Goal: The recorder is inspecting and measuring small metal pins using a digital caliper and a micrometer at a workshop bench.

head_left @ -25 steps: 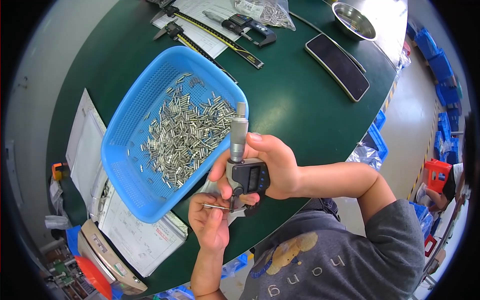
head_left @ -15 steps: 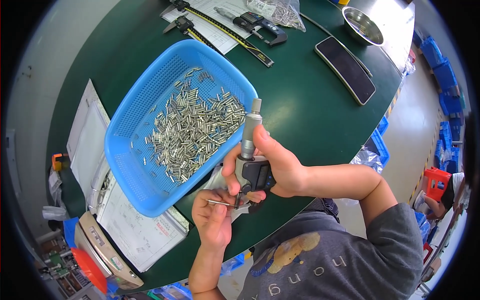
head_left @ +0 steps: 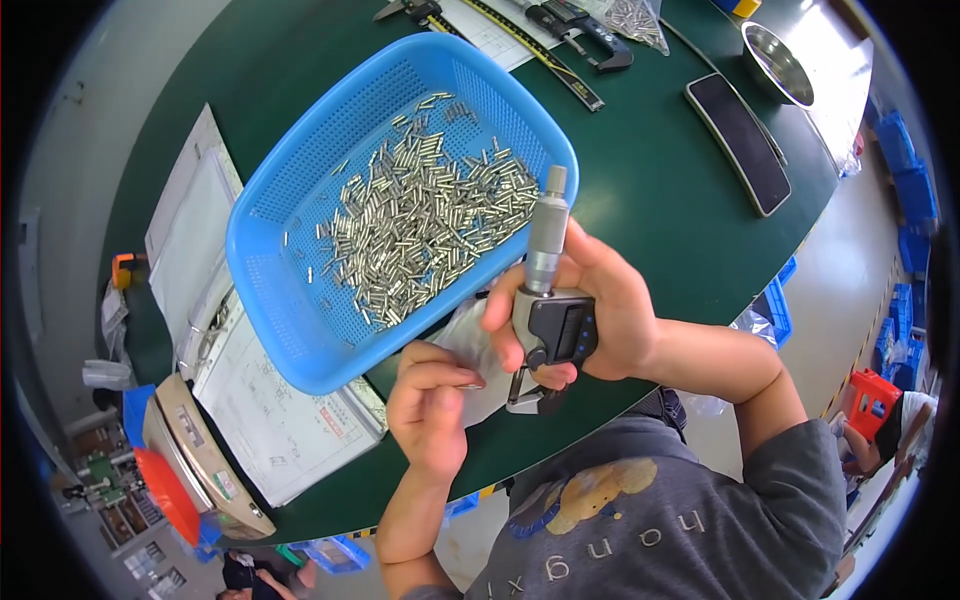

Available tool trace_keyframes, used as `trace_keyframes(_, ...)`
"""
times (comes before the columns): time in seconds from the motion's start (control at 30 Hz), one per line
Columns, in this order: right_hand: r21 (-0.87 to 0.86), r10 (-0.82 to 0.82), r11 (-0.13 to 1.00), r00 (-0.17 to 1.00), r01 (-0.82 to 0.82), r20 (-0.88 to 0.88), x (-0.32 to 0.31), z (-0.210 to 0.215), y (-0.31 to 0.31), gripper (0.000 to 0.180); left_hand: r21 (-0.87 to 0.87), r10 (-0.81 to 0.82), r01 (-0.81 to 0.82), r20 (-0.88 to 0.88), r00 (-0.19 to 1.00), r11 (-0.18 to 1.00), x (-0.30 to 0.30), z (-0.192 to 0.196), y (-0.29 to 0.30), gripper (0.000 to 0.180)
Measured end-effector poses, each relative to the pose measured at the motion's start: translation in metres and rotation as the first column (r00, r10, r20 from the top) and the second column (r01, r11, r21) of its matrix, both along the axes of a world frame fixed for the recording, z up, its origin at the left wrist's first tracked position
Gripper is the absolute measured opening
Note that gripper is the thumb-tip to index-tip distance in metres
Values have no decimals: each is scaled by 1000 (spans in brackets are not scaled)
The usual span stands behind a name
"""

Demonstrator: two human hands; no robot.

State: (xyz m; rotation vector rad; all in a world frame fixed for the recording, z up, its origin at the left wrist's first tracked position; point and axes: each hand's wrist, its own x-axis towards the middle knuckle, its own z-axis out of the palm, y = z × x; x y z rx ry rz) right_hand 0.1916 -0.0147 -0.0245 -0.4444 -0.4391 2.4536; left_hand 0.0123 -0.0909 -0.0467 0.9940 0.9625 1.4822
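Note:
My right hand (head_left: 615,310) is wrapped round a digital micrometer (head_left: 558,325), a grey and black gauge with a small display and a silver thimble pointing up and away. Its frame opening hangs at the lower end, with no pin visible in it. To the left, my left hand (head_left: 430,405) is closed in a pinch on a small metal pin (head_left: 470,387); only the pin's end shows. Beyond both hands stands a blue perforated plastic basket (head_left: 290,350), holding many short silver metal pins (head_left: 420,210) in a loose heap.
Papers in a binder (head_left: 290,430) and a beige scale (head_left: 205,460) with a red pan lie left. Farther back are calipers (head_left: 540,50), another micrometer (head_left: 585,30) and a bag of pins (head_left: 635,22). A phone (head_left: 740,145) and steel bowl (head_left: 778,65) are on the right.
The pin has come out of the micrometer's gap, and my left hand has drawn away from the micrometer with it. The whole view has shifted, moving the basket and table items in the picture.

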Motion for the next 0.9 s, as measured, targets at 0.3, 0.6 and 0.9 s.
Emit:
trace_keyframes(0.3, -26, 1, 1000, 999, -2, -34, 1, -2, 2, 72, 318, 129, 136, -688, 714, 938, 1, 11, 1, 9)
trace_keyframes(0.6, -20, 5, 1000, 1000, -5, 4, 1, -1, 2, 70, 348, 150, 154, -707, 691, 925, 1, 12, 2, 9)
trace_keyframes(0.9, 9, 25, 1000, 997, -26, 68, 0, -2, 3, 75, 346, 145, 176, -728, 670, 922, 1, 12, 3, 10)
